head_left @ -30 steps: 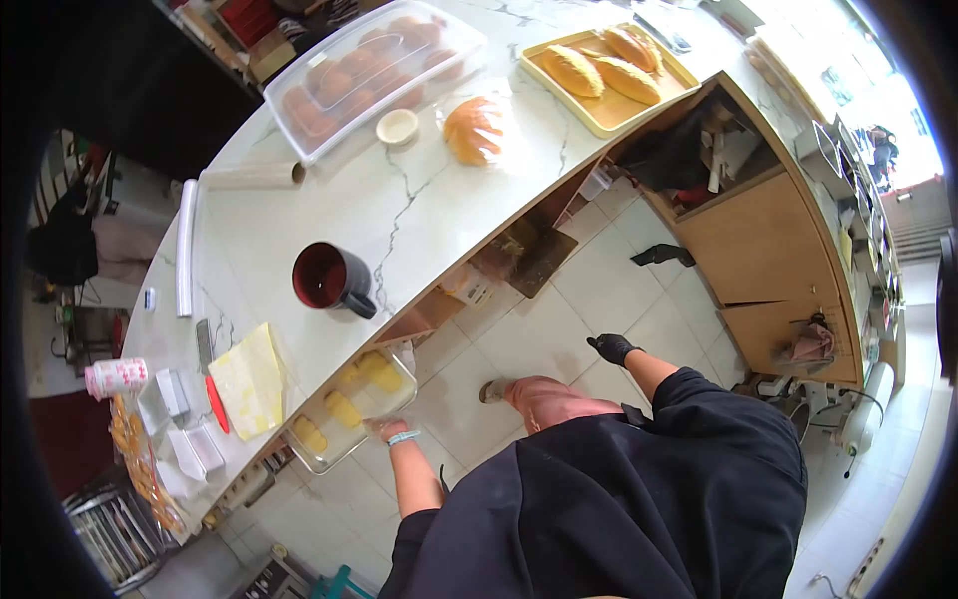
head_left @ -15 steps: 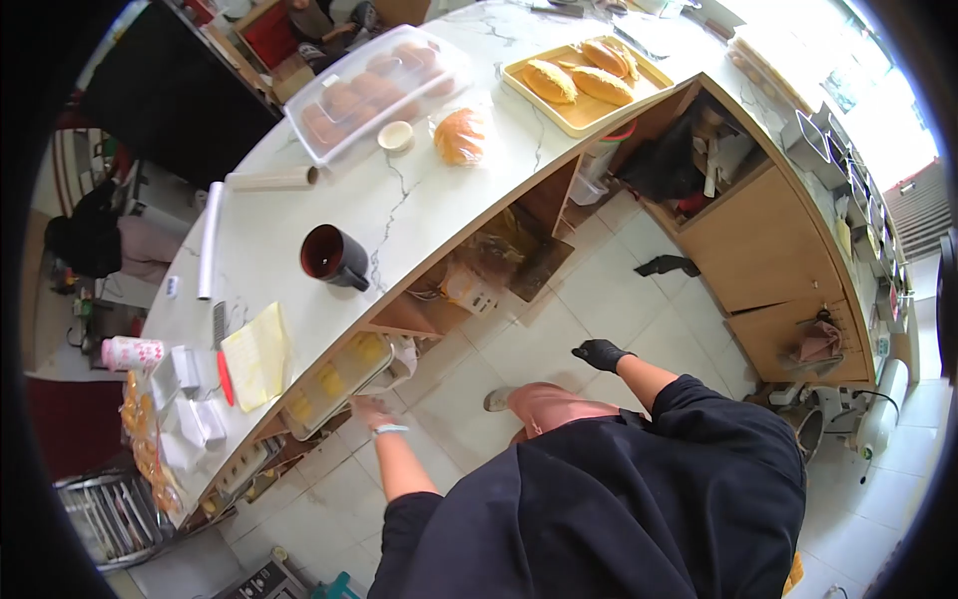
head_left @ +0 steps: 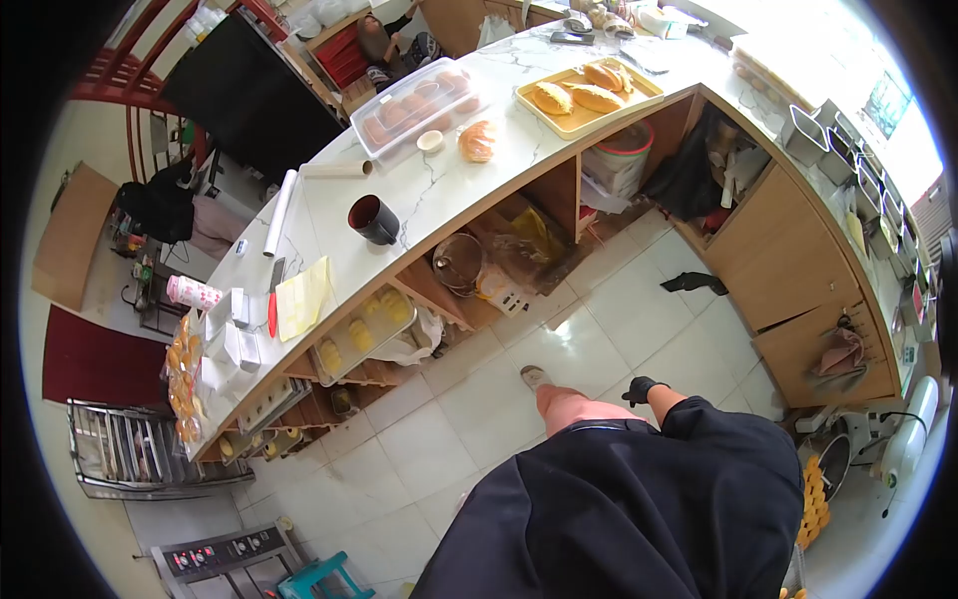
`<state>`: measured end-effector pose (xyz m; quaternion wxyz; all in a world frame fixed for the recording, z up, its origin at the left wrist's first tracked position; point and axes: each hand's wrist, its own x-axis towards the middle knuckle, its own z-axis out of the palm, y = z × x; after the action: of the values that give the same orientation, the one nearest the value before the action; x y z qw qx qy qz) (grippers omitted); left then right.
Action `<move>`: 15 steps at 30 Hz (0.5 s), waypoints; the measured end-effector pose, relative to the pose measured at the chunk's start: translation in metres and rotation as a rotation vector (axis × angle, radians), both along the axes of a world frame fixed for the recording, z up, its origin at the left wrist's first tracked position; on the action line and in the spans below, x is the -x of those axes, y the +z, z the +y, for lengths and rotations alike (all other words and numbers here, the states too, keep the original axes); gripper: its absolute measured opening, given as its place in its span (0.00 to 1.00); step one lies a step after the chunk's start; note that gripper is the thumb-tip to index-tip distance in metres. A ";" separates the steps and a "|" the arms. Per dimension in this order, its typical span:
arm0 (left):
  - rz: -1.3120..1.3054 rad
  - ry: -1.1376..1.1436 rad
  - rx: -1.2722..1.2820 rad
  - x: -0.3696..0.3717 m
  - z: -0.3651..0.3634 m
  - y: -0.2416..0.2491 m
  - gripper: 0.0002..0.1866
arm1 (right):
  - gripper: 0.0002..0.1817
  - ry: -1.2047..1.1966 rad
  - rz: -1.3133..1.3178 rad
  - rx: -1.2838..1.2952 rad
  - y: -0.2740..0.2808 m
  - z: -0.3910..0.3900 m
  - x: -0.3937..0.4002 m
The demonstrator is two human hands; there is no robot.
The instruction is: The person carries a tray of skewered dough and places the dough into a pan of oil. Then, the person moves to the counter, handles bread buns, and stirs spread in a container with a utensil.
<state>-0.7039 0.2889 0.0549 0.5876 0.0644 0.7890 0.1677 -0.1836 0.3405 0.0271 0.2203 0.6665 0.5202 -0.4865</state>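
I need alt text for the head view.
The black-gloved right hand hangs above tiled floor. The counter bears a mug, bread on a yellow tray and a tub; another tray sits below.

White Counter [head_left: 439,190], Grey Veining

At 4 o'clock, note black-gloved right hand [head_left: 644,390]; at 5, black shirt [head_left: 619,509]. At 10, note mug [head_left: 372,222]: black outside, dark red inside. At 9, note pale yellow cloth [head_left: 303,299], red knife handle [head_left: 272,315], canister [head_left: 195,292] patterned pink on white. At 1, yellow tray [head_left: 587,120]; at 7, teal stool [head_left: 313,579].
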 end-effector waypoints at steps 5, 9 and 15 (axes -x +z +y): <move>0.045 -0.097 0.108 0.010 -0.036 0.013 0.27 | 0.21 -0.127 0.024 -0.062 0.007 -0.009 -0.023; 0.040 -0.144 0.096 -0.014 -0.016 0.007 0.25 | 0.20 -0.278 -0.081 -0.253 0.026 0.003 -0.038; -0.006 -0.206 0.035 -0.118 0.096 -0.025 0.22 | 0.16 0.028 -0.118 -0.675 0.001 0.057 -0.072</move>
<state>-0.5854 0.3851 0.0294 0.6050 0.1343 0.7793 0.0929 -0.1116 0.3976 0.0278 0.0237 0.7215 0.6474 -0.2445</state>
